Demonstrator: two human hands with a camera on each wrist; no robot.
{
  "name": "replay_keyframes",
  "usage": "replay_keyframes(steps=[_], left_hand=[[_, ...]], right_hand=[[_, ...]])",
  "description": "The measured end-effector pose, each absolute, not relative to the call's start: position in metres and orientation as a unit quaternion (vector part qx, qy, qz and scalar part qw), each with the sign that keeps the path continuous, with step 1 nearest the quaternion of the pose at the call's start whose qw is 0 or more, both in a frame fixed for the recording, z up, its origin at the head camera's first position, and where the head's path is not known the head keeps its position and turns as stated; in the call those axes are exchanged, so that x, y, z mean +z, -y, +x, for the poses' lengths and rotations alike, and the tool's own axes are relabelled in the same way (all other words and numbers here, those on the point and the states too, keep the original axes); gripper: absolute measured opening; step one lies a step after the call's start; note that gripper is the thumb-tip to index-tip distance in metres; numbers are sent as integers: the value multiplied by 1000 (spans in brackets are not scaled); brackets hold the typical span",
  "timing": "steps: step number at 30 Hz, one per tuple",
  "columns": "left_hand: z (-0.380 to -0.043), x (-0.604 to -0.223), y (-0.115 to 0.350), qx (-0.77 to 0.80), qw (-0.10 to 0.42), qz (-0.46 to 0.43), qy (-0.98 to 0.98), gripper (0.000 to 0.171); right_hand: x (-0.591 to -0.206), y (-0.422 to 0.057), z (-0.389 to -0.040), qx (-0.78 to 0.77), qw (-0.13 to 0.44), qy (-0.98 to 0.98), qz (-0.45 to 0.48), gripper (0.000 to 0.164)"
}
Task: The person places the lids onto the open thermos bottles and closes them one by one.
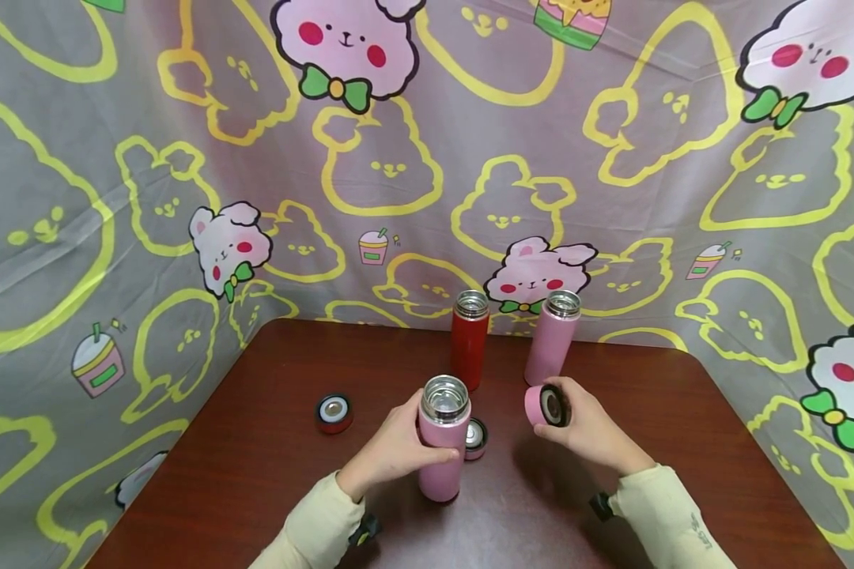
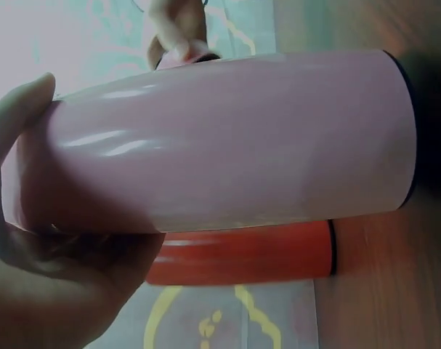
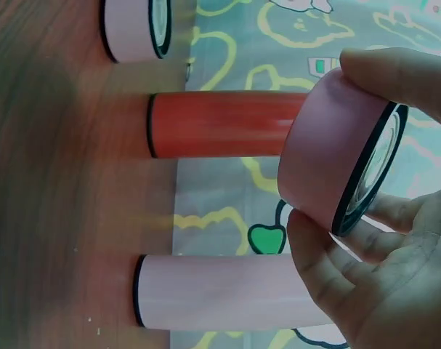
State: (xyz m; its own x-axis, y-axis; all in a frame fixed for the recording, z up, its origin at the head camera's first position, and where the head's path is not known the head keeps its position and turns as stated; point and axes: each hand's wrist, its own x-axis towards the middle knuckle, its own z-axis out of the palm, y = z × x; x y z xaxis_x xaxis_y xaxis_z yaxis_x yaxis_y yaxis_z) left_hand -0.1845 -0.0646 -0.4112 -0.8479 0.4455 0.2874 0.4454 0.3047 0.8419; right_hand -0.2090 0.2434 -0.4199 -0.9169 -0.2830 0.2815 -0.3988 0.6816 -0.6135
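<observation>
My left hand (image 1: pixel 387 452) grips a pink thermos bottle (image 1: pixel 443 458) round its body, upright, its steel mouth uncovered. In the left wrist view that bottle (image 2: pixel 235 145) spans the picture, thumb on one side and fingers on the other. To the right, my right hand (image 1: pixel 589 428) holds a pink lid (image 1: pixel 534 406) above the table by its rim, tilted so the inner side faces the palm. The right wrist view shows this lid (image 3: pixel 336 145) between thumb and fingers. Another pink lid (image 1: pixel 476 442) lies inner side up just behind the held bottle, partly hidden by it.
Further back stand a red bottle (image 1: pixel 469 344) and a second pink bottle (image 1: pixel 551 340), both uncapped. A red lid (image 1: pixel 334 416) lies inner side up on the left of the brown table (image 1: pixel 256 466). Patterned cloth (image 1: pixel 391 182) hangs behind and beside the table.
</observation>
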Motion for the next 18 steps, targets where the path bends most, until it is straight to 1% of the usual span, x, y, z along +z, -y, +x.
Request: replay_keyframes(steps=[8, 12, 18], left_hand=[[-182, -420, 48, 525, 14, 315, -790, 72], [-181, -422, 39, 523, 23, 325, -787, 72], [-181, -422, 29, 514, 18, 341, -787, 71]], right_hand=[[-413, -238, -213, 374, 77, 904, 194, 71], [-411, -237, -214, 371, 90, 901, 208, 70], [-406, -235, -216, 382, 107, 892, 217, 69]])
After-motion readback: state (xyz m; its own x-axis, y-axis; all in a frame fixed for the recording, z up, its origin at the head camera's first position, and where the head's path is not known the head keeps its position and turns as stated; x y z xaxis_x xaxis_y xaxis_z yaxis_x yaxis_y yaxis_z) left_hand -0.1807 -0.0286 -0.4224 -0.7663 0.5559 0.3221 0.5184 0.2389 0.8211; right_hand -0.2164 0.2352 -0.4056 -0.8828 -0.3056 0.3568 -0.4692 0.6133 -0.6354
